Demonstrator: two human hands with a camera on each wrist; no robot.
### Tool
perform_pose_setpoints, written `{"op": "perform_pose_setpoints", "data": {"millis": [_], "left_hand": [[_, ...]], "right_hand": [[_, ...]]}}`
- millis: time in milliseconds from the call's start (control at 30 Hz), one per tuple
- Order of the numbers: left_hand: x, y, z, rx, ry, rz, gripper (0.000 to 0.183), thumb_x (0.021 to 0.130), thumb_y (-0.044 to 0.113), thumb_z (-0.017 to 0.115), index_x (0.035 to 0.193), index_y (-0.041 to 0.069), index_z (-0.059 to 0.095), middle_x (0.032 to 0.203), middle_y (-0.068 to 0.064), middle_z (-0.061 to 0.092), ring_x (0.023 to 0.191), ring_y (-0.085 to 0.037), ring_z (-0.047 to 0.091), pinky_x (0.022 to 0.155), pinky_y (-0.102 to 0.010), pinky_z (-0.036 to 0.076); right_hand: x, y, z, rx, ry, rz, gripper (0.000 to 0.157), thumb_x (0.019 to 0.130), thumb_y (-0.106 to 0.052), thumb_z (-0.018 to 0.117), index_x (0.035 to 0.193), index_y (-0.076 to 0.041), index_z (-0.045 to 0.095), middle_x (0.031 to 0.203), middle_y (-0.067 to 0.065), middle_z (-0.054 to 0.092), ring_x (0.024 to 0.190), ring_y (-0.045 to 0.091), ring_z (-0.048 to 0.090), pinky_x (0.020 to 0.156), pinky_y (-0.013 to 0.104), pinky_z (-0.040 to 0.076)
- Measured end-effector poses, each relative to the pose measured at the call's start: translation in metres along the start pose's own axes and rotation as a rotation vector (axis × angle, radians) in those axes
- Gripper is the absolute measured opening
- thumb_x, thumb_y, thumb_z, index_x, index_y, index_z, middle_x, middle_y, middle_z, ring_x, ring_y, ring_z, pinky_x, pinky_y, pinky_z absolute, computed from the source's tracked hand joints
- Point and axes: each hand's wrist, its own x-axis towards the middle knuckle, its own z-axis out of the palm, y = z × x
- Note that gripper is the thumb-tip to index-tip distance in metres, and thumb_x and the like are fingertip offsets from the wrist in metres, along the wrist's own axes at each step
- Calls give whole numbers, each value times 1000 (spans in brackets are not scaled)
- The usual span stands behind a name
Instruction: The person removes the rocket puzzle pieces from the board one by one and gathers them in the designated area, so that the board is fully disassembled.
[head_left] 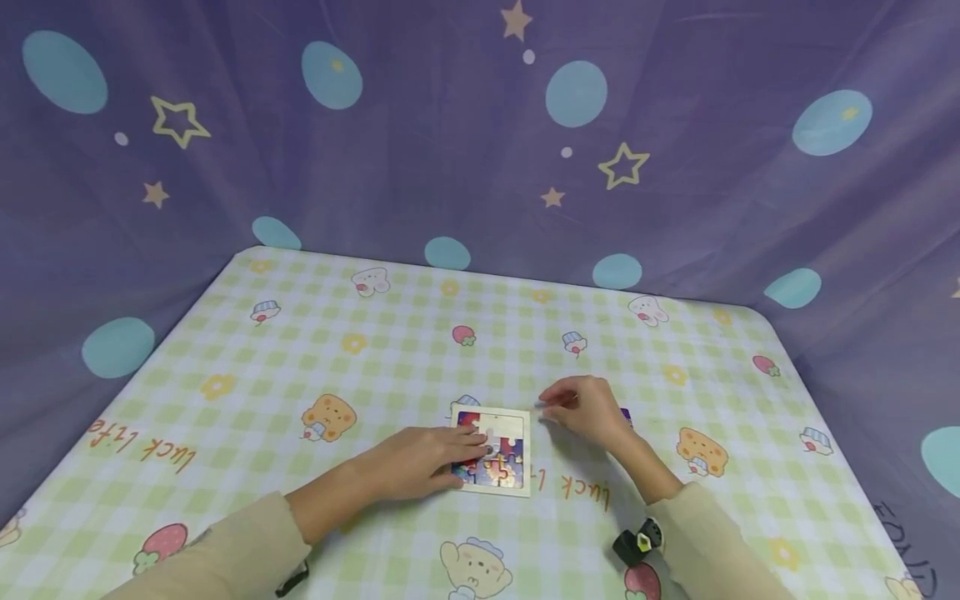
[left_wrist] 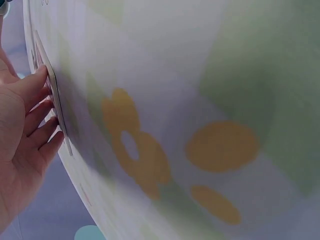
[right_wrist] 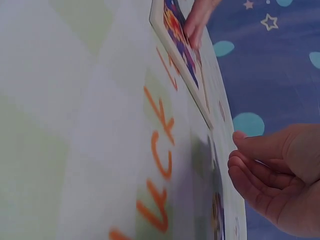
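My pale sleeves (head_left: pixel 232 546) come in nearest at the bottom of the head view, a black device (head_left: pixel 627 548) with a small yellow-green mark at my right cuff. On the checked tablecloth (head_left: pixel 405 333) the orange lettering (head_left: pixel 588 492) reads "Luck" beside the puzzle board, upside down to me, with a further letter running to the board's edge; farther left, "Luck life" is printed the same way. Dark letters (head_left: pixel 907 546) on the purple cloth (head_left: pixel 450 125) at far right I can't read surely.

The puzzle board (head_left: pixel 508 427) lies flat in front of me, pieces filling its lower part, pale bare base showing at upper right. My left hand (head_left: pixel 427 460) reaches in from the left, palm down, fingers stretched over it. My right hand (head_left: pixel 588 410) hangs just right of it, apart from the left, fingers bent and thumb near the forefinger; whether they pinch anything, I can't tell. Behind that wrist peeks a dark printed thing (head_left: pixel 626 414).
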Motion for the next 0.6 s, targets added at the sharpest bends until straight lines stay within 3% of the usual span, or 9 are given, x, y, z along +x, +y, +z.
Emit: {"op": "perform_pose_setpoints", "data": {"millis": [167,600], "left_hand": [[-1,-1,-1,5,-5,6,50,94,35,59,140,17,51,148,1,48,140,-18,43,112,-39,42],[-3,-1,-1,-4,22,19,48,93,30,62,137,15,54,147,-2,49,138,-21,46,109,-41,45]], "right_hand": [[5,-9,10,13,-39,12,13,77,-6,78,89,-7,75,82,5,74,71,8,64,68,18,56],[12,-33,37,47,-132,-100,10,78,-7,77,88,-8,75,81,4,74,69,6,64,64,15,53]]}}
